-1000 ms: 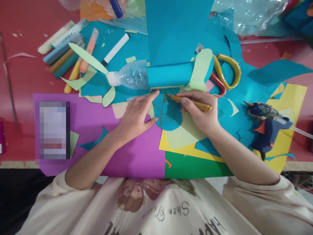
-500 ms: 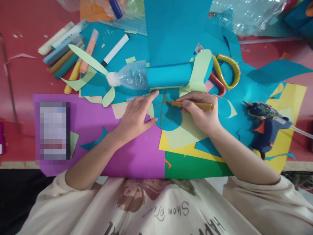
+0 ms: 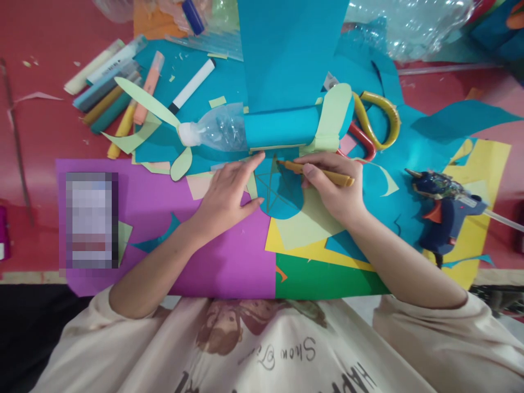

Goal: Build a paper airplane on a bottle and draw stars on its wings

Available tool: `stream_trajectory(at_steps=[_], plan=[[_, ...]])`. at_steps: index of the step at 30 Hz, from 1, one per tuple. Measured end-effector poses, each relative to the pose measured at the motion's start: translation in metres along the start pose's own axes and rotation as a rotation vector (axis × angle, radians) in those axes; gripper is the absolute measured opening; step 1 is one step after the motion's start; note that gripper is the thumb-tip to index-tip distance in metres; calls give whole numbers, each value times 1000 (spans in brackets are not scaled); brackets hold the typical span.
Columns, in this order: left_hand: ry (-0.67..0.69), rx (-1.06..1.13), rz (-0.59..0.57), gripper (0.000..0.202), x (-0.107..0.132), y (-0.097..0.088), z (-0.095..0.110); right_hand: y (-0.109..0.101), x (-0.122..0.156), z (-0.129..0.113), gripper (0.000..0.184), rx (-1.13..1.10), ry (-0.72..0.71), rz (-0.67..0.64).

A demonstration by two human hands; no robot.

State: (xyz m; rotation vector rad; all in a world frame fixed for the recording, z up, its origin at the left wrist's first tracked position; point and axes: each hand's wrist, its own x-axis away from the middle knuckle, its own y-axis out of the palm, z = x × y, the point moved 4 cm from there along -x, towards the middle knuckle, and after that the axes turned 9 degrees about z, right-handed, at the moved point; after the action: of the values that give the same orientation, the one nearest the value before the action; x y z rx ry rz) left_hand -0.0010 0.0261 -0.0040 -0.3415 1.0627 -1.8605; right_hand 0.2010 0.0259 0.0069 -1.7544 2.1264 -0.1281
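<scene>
My right hand (image 3: 338, 185) is closed around a yellow-brown marker pen (image 3: 297, 168), its tip on a rounded piece of blue paper (image 3: 292, 204). Lines of a star (image 3: 270, 191) show on that piece. With fingers spread, my left hand (image 3: 233, 191) lies at the piece's left edge, its index fingertip just below the plastic bottle (image 3: 225, 126). Blue paper (image 3: 282, 125) wraps the bottle's body. Pale green paper blades (image 3: 147, 101) stick out at its cap, and a pale green strip (image 3: 333, 117) stands at its other end.
Yellow- and red-handled scissors (image 3: 385, 123) lie right of the bottle. A hot glue gun (image 3: 446, 218) rests at the right. Several markers (image 3: 110, 82) lie at the upper left, a blurred phone (image 3: 90, 218) at the left on purple paper (image 3: 159, 278). Clear plastic (image 3: 417, 27) sits at the back right.
The marker tip has moved slightly up and left along the star's lines, and my right hand has shifted a little with it. My left hand stays in place.
</scene>
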Motion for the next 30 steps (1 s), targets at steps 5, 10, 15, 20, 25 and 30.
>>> stream_trajectory(at_steps=[5, 10, 15, 20, 25, 30], plan=[[-11, 16, 8, 69, 0, 0, -1, 0, -2, 0, 16, 14, 22, -36], [-26, -2, -12, 70, 0, 1, -2, -2, -3, 0, 16, 29, 29, -31], [-25, -20, -17, 70, -1, 2, -2, -3, -3, 0, 16, 30, 44, -15], [-29, -7, -15, 72, -1, 1, -2, -5, -1, 1, 17, -33, 82, 61], [-31, 0, -15, 72, -1, 1, -2, 0, 1, 0, 19, -7, 70, -67], [-47, -12, -27, 70, -2, 1, -2, 1, 0, 0, 18, 14, 53, -91]])
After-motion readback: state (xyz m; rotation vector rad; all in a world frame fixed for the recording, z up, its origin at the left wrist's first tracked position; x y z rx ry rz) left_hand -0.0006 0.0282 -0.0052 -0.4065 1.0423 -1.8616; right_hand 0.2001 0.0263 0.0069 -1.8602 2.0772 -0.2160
